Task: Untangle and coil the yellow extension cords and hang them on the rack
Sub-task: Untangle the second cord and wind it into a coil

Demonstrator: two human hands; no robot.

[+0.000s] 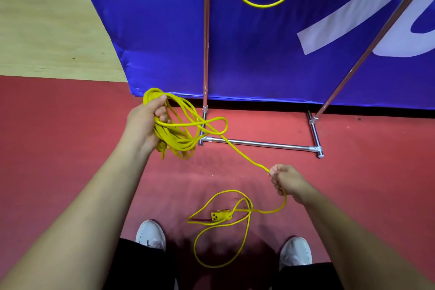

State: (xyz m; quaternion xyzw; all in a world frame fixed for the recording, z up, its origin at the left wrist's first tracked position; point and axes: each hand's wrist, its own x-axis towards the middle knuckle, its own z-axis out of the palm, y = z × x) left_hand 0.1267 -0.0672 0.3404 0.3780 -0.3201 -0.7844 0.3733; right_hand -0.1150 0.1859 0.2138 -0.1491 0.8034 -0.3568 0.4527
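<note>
While the left hand [146, 122] clenches the gathered coil [175, 132] at ten o'clock as an anchor, the right hand [286, 181] pinches the yellow extension cord [244, 156] at four o'clock, probably to feed floor slack near the socket end [220, 215] into another loop.

Blue banner [259, 49] with white lettering standing behind, red floor mat [58, 129] underfoot, pale wooden floor [42, 30] beyond it, two white shoes [151, 234], black trousers [141, 266].
</note>
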